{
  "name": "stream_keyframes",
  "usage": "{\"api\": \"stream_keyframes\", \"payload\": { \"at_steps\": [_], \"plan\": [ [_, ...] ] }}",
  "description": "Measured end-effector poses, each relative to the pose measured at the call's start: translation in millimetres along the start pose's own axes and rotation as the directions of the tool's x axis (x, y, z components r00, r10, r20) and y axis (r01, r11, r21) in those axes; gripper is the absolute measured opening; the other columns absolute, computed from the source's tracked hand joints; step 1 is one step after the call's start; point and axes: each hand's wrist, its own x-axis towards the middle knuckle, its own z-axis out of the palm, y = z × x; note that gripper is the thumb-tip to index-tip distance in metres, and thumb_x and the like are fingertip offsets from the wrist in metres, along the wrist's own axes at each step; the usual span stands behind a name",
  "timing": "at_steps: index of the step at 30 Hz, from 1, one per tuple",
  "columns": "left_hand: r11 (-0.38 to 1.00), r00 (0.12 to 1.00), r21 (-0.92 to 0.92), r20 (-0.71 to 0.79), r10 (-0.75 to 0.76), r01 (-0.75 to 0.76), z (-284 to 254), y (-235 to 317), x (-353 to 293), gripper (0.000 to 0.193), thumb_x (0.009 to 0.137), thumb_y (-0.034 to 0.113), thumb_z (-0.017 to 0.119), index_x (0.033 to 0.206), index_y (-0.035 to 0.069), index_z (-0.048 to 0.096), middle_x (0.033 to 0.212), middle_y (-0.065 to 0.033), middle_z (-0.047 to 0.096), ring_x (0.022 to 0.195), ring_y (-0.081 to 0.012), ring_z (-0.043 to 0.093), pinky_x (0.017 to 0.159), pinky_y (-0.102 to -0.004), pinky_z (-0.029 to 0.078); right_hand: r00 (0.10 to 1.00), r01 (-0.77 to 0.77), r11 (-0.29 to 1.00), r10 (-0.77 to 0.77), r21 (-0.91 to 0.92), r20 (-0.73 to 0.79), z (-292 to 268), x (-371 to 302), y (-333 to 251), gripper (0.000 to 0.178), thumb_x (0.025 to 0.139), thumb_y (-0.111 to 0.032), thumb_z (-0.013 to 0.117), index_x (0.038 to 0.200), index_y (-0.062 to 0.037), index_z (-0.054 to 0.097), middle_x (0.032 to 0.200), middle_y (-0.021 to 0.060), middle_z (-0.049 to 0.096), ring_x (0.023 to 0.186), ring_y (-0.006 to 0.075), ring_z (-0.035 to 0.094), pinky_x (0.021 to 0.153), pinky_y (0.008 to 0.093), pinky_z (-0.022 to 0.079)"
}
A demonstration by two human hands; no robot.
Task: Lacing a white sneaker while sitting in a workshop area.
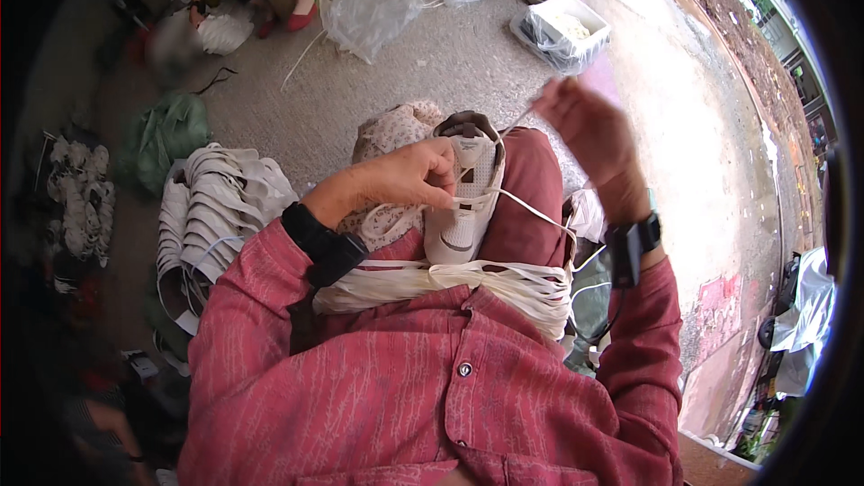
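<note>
Nearest is the red patterned shirt (360, 387) of the person; just beyond it, a thick bundle of cream laces (441, 279) lies across the lap; beyond the bundle, a pale sneaker upper (450, 238) rests on the lap, against the dark red trousers (531, 175), with its toe toward the body and its opening away; the left hand (405, 175) reaches over the upper from its left side, with thumb and index finger pinched together on the cream lace (517, 121) at the front of the lacing; the right hand (589, 126) is raised to the right of the upper and is blurred, but its fingertips are closed on a strand of this lace, which runs straight up from the upper's edge; under and beside the left forearm is a floral cloth (405, 121); to the left, a stack of white shoe uppers (216, 207) is on the ground, with a green bag (166, 139) just behind it; farther away are a crumpled clear plastic sheet (378, 13) and, to its right, a white tub (576, 18) wrapped in plastic; at the upper left, another person wears red shoes (301, 18).
</note>
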Motion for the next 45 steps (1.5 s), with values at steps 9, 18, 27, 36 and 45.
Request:
{"api": "stream_keyframes", "payload": {
  "at_steps": [9,18,27,36,45],
  "plan": [
    [0.999,0.993,0.047,0.116,0.019,-0.024,-2.8,3.9,9.0,0.021,0.076,0.018,0.080,0.089,0.006,0.069,0.103,0.0012,0.043,0.085,-0.0091,0.050,0.076,-0.0242,0.044,0.646,0.714,0.670,-0.519,0.204,-0.559,-164.0,-148.5,-285.7,0.012,0.096,0.002,0.045,0.100,0.0112,0.051,0.084,0.0170,0.057,0.079,0.0264,0.058,0.095,0.0473,0.048],
    [0.871,0.952,0.483,-0.215,0.219,-0.092,26.2,22.4,11.3,0.032,0.079,0.030,0.072,0.102,0.008,0.065,0.095,-0.0080,0.054,0.090,-0.0216,0.057,0.077,-0.0340,0.046,0.791,0.608,0.760,-0.555,0.228,-0.259,-37.0,-132.9,-238.2,0.026,0.096,-0.005,0.052,0.117,0.0102,0.050,0.108,0.0215,0.055,0.101,0.0294,0.053,0.097,0.0442,0.043],
    [0.889,0.935,-0.354,-0.304,0.184,-0.290,-4.1,71.3,-34.6,0.024,0.098,0.026,0.055,0.089,0.005,0.062,0.084,-0.0034,0.058,0.087,-0.0175,0.057,0.089,-0.0326,0.044,0.624,0.036,0.554,-0.662,-0.832,-0.414,-77.5,-141.6,-163.0,0.041,0.098,-0.027,0.046,0.128,0.0000,0.054,0.131,0.0133,0.057,0.108,0.0263,0.062,0.087,0.0365,0.052],
    [0.324,0.585,-0.517,-0.794,0.166,-0.793,-88.8,19.8,-203.5,0.012,0.099,0.018,0.050,0.098,0.007,0.055,0.093,-0.0039,0.053,0.088,-0.0187,0.049,0.097,-0.0384,0.038,0.983,-0.168,0.111,0.100,-0.980,-0.157,19.5,-70.8,44.7,0.018,0.091,-0.021,0.064,0.095,-0.0040,0.069,0.097,0.0077,0.063,0.095,0.0240,0.057,0.082,0.0356,0.045],
    [0.102,0.357,-0.366,-0.929,-0.094,-0.925,-79.2,-15.7,-291.9,0.013,0.099,0.009,0.046,0.100,-0.001,0.055,0.079,-0.0048,0.051,0.072,-0.0156,0.048,0.069,-0.0296,0.043,0.971,0.185,0.883,-0.231,-0.432,-0.056,23.1,-103.3,13.9,0.026,0.096,-0.022,0.052,0.102,-0.0014,0.067,0.111,0.0103,0.066,0.106,0.0219,0.058,0.102,0.0366,0.039]
  ]
}}
